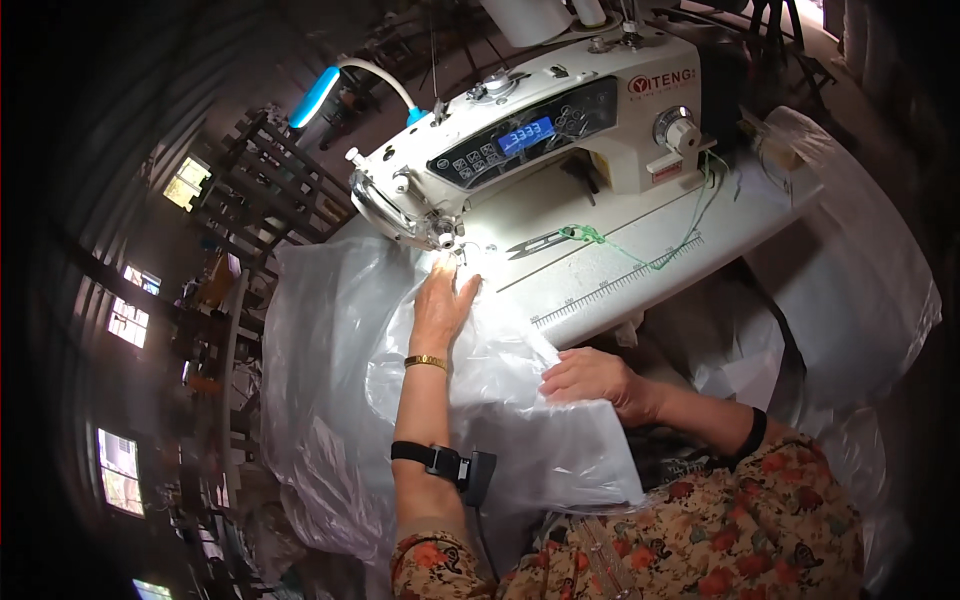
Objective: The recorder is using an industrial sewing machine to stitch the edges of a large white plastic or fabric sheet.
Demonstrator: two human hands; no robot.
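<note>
A white industrial sewing machine (560, 110) stands before me, its lit needle area at the left end. Clear plastic sheeting (330, 400) lies under the needle and drapes off the front of the table. My left hand (440, 305) rests flat on this sheeting just in front of the presser foot (447, 243), fingers stretched and thumb apart. Farther right, at the table's front edge, my right hand (600, 383) is closed on a folded edge of the sheeting; its thumb is hidden. Small thread snips (537, 245) with green cord lie on the machine bed, right of the needle.
A blue-headed lamp (316, 97) arches over the machine's left end. A ruler scale (620, 280) runs along the table's front edge. More plastic sheeting (850, 290) hangs over the right end. Thread cones (530, 15) stand behind the machine. Dark racks (270, 165) fill the left background.
</note>
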